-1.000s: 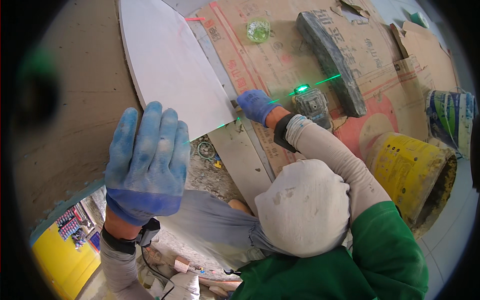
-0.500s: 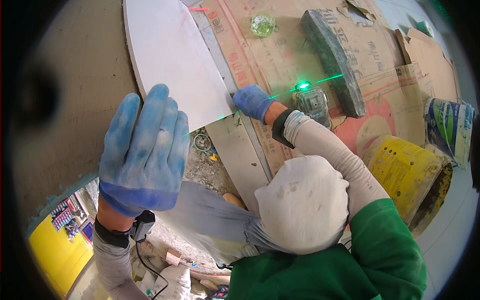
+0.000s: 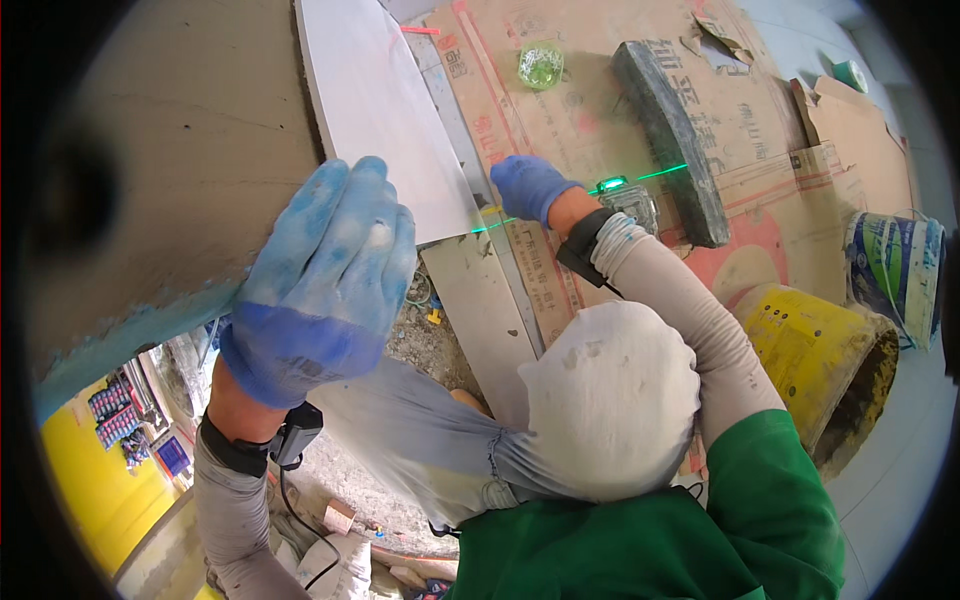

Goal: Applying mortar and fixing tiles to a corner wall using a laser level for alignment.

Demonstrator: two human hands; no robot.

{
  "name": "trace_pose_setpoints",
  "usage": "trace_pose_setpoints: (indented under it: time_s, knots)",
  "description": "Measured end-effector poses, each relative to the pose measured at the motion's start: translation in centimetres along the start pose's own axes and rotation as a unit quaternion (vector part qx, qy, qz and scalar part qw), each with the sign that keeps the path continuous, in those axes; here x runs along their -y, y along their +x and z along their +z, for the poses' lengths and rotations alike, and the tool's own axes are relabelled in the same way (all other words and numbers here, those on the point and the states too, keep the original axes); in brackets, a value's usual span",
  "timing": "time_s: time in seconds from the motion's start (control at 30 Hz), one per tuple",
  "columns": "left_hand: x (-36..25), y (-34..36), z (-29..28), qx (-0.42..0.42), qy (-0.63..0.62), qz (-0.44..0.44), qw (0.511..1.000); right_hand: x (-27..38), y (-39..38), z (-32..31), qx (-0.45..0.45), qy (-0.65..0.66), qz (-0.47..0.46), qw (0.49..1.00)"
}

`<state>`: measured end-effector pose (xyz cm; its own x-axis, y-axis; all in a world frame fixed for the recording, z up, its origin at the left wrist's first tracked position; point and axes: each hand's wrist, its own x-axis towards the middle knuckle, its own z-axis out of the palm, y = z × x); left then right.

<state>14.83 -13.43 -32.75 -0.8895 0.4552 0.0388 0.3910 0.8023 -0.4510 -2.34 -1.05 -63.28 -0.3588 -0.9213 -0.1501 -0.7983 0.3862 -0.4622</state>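
A large white tile (image 3: 385,110) stands along a brown mortar-coated surface (image 3: 180,130). My left hand (image 3: 335,265), in a blue-stained glove, lies over the tile's near left corner with fingers stretched out. Whether it touches the tile I cannot tell. Just beyond the tile's right edge is my right hand (image 3: 535,188), gloved in blue, its fingers curled closed. What they hold, if anything, is hidden; a small yellow piece shows beside them. Right of that hand, a laser level (image 3: 632,205) casts a green line across the cardboard and the tile's corner.
Printed cardboard (image 3: 590,120) covers the floor. On it lie a dark stone slab (image 3: 675,145) and a green-tinted clear bowl (image 3: 541,65). A yellow bucket (image 3: 800,345) lies tipped at right, near a blue-and-white bucket (image 3: 892,265). A pale strip (image 3: 480,320) borders rubble.
The tile looks narrower and sits further right in view, against the mortar. My left hand has shifted right with it. My right hand has drawn a little away from the tile's edge.
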Motion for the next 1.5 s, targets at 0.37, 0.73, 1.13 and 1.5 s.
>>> trace_pose_setpoints:
  time_s: [0.37,0.73,1.13,1.5]
  knots:
    - [-10.5,-2.3,2.1,0.048,-0.483,-0.264,0.834,1.9,-4.5,-17.7,-0.144,0.179,-0.018,0.973]
    - [-12.9,3.2,12.1,0.128,-0.793,-0.414,0.428,5.9,-8.5,-17.1,0.290,0.305,-0.004,0.907]
    - [-13.6,1.8,10.6,0.064,-0.801,-0.305,0.511,6.4,-9.3,-14.8,0.296,0.396,-0.010,0.869]
    - [-5.3,-9.3,3.5,0.124,-0.718,-0.366,0.579,-2.8,-5.5,-15.0,0.079,0.214,0.117,0.966]
